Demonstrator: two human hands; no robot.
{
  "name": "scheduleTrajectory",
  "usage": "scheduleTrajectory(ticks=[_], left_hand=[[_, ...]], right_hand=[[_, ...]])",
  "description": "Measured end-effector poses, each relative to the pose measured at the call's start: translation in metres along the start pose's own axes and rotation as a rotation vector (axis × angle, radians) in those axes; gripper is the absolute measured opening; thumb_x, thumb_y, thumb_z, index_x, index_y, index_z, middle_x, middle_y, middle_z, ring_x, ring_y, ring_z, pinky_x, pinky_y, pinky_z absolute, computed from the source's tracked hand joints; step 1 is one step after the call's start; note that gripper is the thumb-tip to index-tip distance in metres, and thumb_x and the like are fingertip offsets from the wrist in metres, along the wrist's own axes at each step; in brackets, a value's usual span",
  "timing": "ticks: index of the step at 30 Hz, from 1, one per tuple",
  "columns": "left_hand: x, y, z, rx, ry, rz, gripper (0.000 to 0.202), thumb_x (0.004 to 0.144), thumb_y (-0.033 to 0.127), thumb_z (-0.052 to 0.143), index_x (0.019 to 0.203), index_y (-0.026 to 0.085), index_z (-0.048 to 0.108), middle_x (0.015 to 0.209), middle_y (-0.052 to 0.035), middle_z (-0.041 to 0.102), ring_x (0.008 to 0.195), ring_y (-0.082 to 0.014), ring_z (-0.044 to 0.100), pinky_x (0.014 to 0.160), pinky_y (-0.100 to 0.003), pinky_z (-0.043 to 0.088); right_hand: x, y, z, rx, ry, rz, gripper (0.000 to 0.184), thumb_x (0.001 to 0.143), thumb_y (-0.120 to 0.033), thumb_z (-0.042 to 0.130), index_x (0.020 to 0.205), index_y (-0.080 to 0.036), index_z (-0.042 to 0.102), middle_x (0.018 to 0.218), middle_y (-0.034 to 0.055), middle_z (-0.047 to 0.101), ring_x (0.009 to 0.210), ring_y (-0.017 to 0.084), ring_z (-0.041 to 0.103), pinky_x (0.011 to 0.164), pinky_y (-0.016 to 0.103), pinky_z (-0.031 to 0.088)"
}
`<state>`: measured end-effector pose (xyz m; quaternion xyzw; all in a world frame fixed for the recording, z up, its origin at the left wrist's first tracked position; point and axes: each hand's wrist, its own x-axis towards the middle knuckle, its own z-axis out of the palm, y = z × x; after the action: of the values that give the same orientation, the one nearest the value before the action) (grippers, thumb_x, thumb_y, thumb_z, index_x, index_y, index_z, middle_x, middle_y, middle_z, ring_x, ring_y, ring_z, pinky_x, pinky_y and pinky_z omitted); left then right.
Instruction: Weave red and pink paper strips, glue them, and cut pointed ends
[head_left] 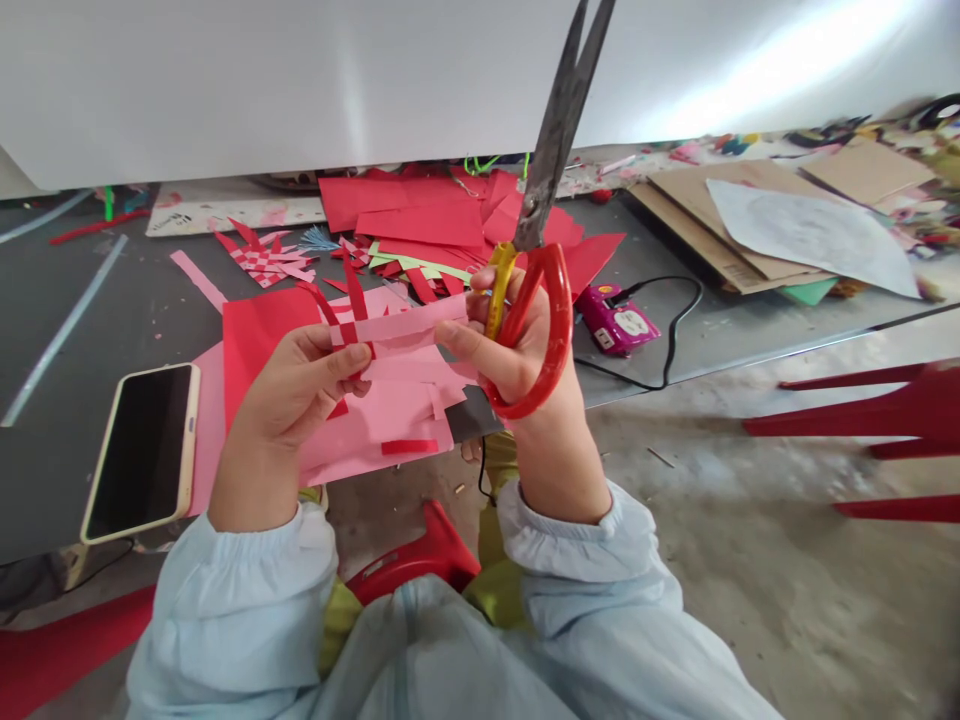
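My left hand [300, 385] pinches red and pink paper strips [397, 335] where they cross, thumb on top. Two red strip ends stick up beyond its fingers. My right hand [517, 345] holds the other end of the pink strips between thumb and fingers. Hooked on that same hand are scissors [545, 160] with one red and one yellow handle loop, blades pointing up and away, slightly apart. Below the hands lie pink paper sheets [330, 460] and a red sheet [251, 345]. A short red strip [409, 447] rests on the pink paper.
A phone [142, 450] lies at the left table edge. Behind the hands are a woven paper piece [262, 255] and a pile of red paper [420, 220]. Rightward sit a purple device [619, 320] with a black cable and cardboard [720, 225]. Red stools [892, 410] stand on the floor.
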<state>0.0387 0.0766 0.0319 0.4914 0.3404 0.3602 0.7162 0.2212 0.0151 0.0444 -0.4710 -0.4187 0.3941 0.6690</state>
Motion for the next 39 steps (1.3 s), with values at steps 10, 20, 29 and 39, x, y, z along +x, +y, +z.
scheduleTrajectory(ticks=[10,20,29,39], left_hand=[[0.001,0.001,-0.004,-0.057,-0.073,-0.041,0.031,0.049,0.037,0.098,0.062,0.020,0.076,0.057,0.0043,0.063,0.049,-0.0040,0.055,0.048,-0.015,0.054],[0.002,-0.004,-0.010,-0.111,-0.163,-0.084,0.031,0.052,0.037,0.098,0.068,0.019,0.078,0.064,0.0002,0.071,0.053,-0.0089,0.065,0.051,-0.018,0.058],[0.004,-0.010,-0.011,-0.348,-0.053,0.131,0.031,0.053,0.032,0.098,0.072,0.019,0.076,0.063,0.0049,0.069,0.052,-0.0054,0.062,0.051,-0.015,0.054],[0.009,0.001,0.001,-0.797,0.044,0.290,0.031,0.084,0.019,0.077,0.057,0.015,0.060,0.053,0.0037,0.056,0.049,-0.0048,0.058,0.047,-0.012,0.049]], right_hand=[[0.001,0.001,-0.007,-0.045,-0.107,0.006,0.045,0.066,-0.027,0.084,0.094,-0.025,0.050,0.074,-0.0078,0.049,0.049,0.003,0.036,0.046,0.023,0.035],[-0.001,-0.005,-0.008,-0.147,-0.153,-0.005,0.046,0.070,-0.034,0.083,0.096,-0.025,0.046,0.095,0.0001,0.053,0.073,0.009,0.055,0.050,0.022,0.044],[-0.003,0.004,-0.005,-0.069,-0.135,0.029,0.047,0.079,-0.060,0.073,0.101,-0.024,0.052,0.073,-0.0036,0.051,0.057,0.008,0.046,0.046,0.023,0.034],[-0.007,0.021,-0.004,-0.060,-0.476,-0.047,0.057,0.080,-0.075,0.063,0.101,-0.023,0.054,0.076,-0.0042,0.038,0.054,0.007,0.027,0.047,0.026,0.021]])
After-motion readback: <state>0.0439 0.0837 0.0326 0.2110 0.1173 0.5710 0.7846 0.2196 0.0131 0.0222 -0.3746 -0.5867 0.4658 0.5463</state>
